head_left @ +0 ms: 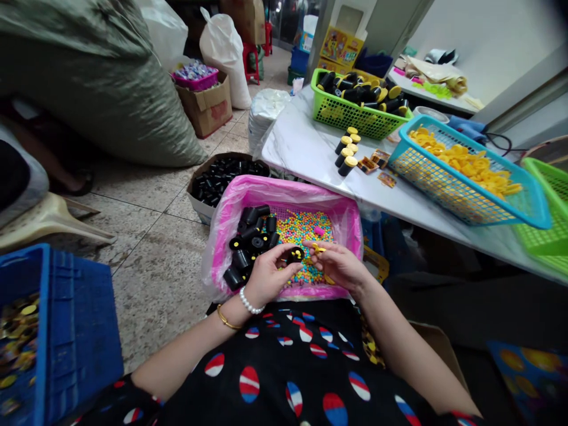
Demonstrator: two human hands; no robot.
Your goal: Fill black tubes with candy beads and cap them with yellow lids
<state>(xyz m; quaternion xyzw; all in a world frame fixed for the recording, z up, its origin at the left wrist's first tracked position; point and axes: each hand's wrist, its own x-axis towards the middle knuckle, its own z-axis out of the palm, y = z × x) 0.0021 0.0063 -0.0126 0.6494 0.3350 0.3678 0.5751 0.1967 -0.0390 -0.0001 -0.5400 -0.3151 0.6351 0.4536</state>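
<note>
My left hand [268,275] grips a small black plastic canister [291,258], its open mouth facing me and yellow bits showing at it. Close by on the right, my right hand [341,267] pinches a small yellow plastic piece [318,248]; its exact shape is unclear. Both hands are over a pink basket [355,228] lined with clear plastic. Multicoloured candy beads [302,228] cover the basket's right part, with a small pink scoop-like piece [318,231] on them. Black canisters [242,259] are piled in its left part.
On the white table [306,157] stand several yellow-capped canisters [347,165], a green basket [355,118] of canisters and a blue basket [470,204] of yellow pieces. A carton of black canisters [222,177] sits behind the pink basket. A blue crate [80,337] and large sack [110,89] stand left.
</note>
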